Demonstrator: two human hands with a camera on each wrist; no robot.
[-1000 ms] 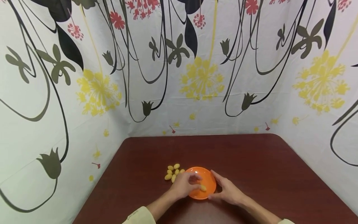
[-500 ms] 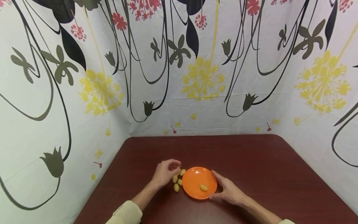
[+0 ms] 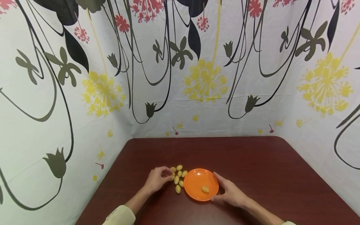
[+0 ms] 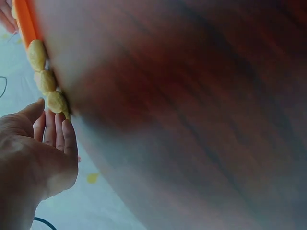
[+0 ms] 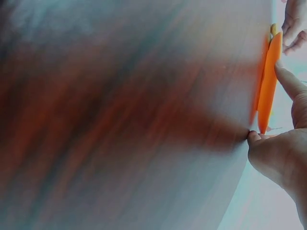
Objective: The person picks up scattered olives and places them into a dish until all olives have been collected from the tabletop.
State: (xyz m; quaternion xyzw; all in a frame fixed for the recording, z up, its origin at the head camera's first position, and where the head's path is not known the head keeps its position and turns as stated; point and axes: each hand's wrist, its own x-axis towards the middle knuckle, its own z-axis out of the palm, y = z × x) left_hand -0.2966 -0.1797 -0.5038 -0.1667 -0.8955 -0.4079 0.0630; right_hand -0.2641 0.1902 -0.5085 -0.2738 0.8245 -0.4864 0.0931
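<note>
My left hand (image 3: 157, 178) is at the left side of a cluster of small yellow oval pieces (image 3: 176, 180), fingertips and thumb extended around the leftmost ones. In the left wrist view, a yellow piece (image 4: 56, 101) lies by the thumb and fingertips; no firm pinch shows. An orange plate (image 3: 197, 184) sits flat just right of the cluster, with one yellow piece (image 3: 205, 189) on its lower right part. The plate's right rim is held between the thumb and fingers of my right hand (image 3: 230, 192). Their contact also shows on the plate (image 5: 269, 86) in the right wrist view.
Both hands work over a dark red-brown table (image 3: 242, 162) with rounded far corners. A white cloth (image 3: 157, 125) with printed flowers hangs behind it and along both sides.
My left hand has moved left from over the plate to the far left of the yellow pieces, leaving one piece on the plate. My right hand stays at the rim.
</note>
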